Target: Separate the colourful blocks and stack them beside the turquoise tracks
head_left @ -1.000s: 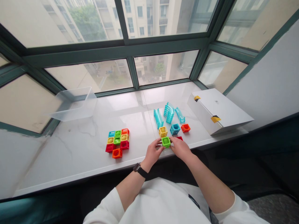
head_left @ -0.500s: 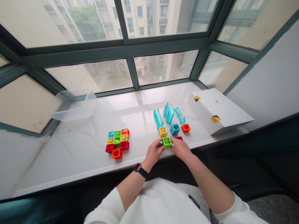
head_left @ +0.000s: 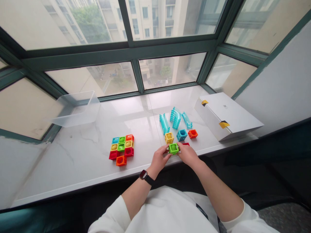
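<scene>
A green cube block [head_left: 173, 149] with a round hollow is held between both hands near the front edge of the sill. My left hand [head_left: 160, 157] grips its left side, thumb and fingers closed on it. On the other side my right hand [head_left: 189, 154] pinches the same block. Just behind it sit a yellow cube block [head_left: 169, 138], a blue cube block [head_left: 181, 135] and an orange-red cube block [head_left: 193, 133]. A red block [head_left: 186, 144] is mostly hidden by my right hand. To the left lies a joined group of coloured cube blocks [head_left: 121, 147], with an orange block [head_left: 121, 160] at its near end.
Clear turquoise track pieces [head_left: 175, 118] lie behind the loose blocks. A white box [head_left: 230, 113] with yellow-black tape stands at the right. At the back left is a see-through plastic bin [head_left: 77, 115]. Windows [head_left: 172, 69] border the marble sill [head_left: 80, 161].
Almost nothing differs. Both hands stay on the green block at the same spot, and the view has shifted very slightly.
</scene>
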Action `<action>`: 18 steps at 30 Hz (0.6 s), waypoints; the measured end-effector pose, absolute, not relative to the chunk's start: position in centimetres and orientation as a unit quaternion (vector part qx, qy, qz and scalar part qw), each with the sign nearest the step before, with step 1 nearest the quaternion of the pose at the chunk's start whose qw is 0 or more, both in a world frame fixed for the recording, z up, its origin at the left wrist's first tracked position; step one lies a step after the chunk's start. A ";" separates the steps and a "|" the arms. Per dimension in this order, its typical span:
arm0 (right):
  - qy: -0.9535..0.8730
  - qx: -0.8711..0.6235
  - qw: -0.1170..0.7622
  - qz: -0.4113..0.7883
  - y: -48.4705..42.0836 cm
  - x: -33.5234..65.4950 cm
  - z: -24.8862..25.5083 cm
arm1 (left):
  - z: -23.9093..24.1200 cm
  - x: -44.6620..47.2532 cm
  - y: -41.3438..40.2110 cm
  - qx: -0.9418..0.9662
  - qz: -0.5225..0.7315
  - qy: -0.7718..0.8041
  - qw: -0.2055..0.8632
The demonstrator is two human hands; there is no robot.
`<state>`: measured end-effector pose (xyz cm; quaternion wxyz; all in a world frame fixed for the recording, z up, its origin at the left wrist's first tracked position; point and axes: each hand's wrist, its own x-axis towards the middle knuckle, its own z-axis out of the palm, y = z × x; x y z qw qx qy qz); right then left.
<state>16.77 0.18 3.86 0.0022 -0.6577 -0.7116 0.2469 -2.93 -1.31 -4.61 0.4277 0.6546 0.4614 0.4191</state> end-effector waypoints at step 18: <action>-0.722 -0.648 -0.007 0.243 0.5 16.9 3.8 | -4.8 -3.0 -1.5 0.652 0.425 0.467 0.420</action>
